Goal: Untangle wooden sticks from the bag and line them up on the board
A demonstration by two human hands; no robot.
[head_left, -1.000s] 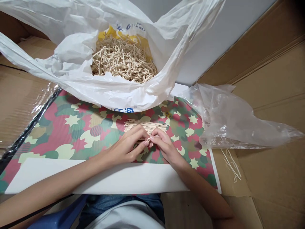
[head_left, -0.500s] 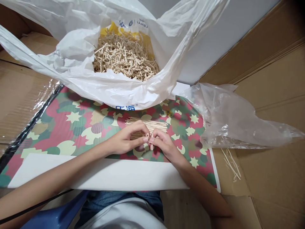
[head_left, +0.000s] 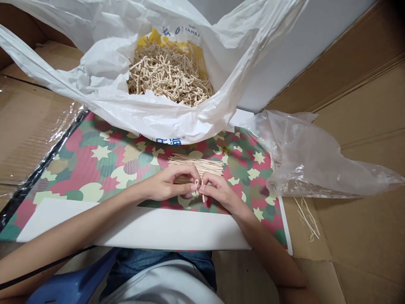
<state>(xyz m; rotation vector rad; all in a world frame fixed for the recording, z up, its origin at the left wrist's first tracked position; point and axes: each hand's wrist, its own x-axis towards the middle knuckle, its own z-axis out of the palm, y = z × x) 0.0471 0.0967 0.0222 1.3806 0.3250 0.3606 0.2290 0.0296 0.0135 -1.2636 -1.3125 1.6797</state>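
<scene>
My left hand [head_left: 174, 181] is pinched shut on a thin cream strand [head_left: 196, 183], bent into a small loop at the fingertips. My right hand [head_left: 220, 190] meets it fingertip to fingertip, closed on the same strand; a short piece hangs below the right thumb. Just beyond the hands lies a bundle of straight cream strands [head_left: 202, 163], side by side on the patterned sheet [head_left: 120, 179] and partly hidden by my fingers. Whether the strand is knotted is too small to tell.
A large white plastic bag [head_left: 104, 97] stands open beyond the bundle, with a heap of short, bent cream pieces [head_left: 171, 74] inside. At the right are a clear plastic bag [head_left: 306, 156], a few loose strands [head_left: 306, 217] and cardboard [head_left: 363, 228]. A blue stool [head_left: 72, 278] shows below.
The looped end stands slightly taller between my fingertips, and the strand's short hanging end has tilted a little. Both hands keep their pinch. The whole view has shifted slightly.
</scene>
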